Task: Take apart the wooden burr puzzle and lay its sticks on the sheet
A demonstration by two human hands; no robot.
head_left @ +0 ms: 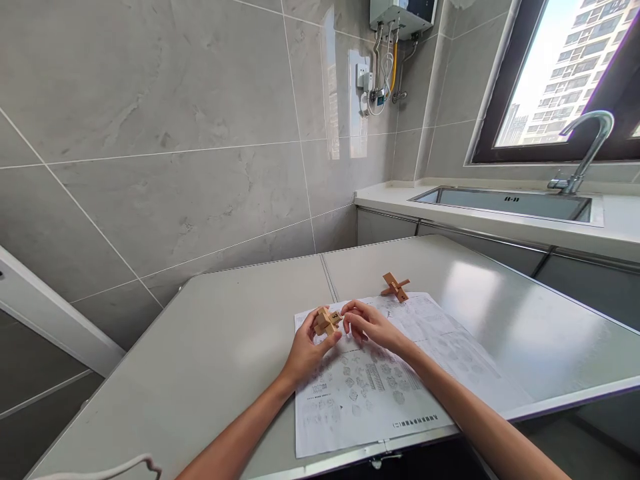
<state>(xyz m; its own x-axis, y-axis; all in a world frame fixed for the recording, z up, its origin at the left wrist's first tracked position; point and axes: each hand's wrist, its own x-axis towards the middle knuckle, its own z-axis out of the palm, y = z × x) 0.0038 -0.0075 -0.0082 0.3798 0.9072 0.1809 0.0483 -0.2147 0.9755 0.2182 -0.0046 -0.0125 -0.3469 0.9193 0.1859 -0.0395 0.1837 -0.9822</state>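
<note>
A small wooden burr puzzle (326, 322), made of interlocking pale pieces with a dark mark on one end, is gripped by my left hand (307, 343). The thumb presses its lower side and the fingers curl around the left. My right hand (370, 325) hovers just right of the puzzle, fingers bent and apart, with no piece visible in it. Its fingertips are very near the marked end; whether they touch, I cannot tell. Beneath both hands lies a printed instruction sheet (370, 420) with rows of small diagrams.
A second, cross-shaped wooden puzzle (396, 287) sits at the sheet's far edge. The grey folding table (240, 347) has a seam across it. Behind it are a counter with a sink (500, 200) and a faucet (590, 150). A white cable (107, 472) crosses the lower left.
</note>
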